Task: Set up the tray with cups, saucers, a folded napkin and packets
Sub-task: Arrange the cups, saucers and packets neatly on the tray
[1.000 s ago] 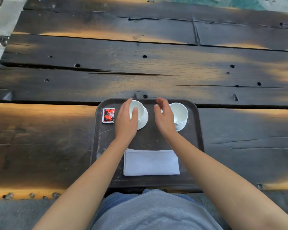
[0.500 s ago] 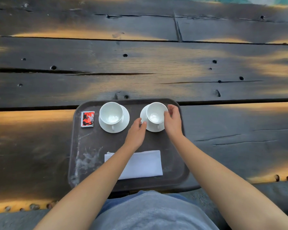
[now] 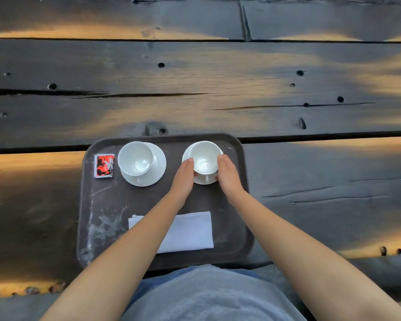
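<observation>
Both hands cup the right cup (image 3: 203, 158) on its saucer (image 3: 200, 179) at the tray's (image 3: 244, 205) far right corner — left hand (image 3: 183, 176) and right hand (image 3: 227, 174) half-curled, fingertips touching its sides. It looks like hard, slick china, light but chippable and loose on the saucer, so the saucer rim seems the safer hold. The left forearm hides part of the folded napkin (image 3: 195, 230); the red packet's (image 3: 104, 165) print is unreadable.

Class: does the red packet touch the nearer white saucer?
Apart. The head view shows dark tray between the red packet and the left white saucer.
</observation>
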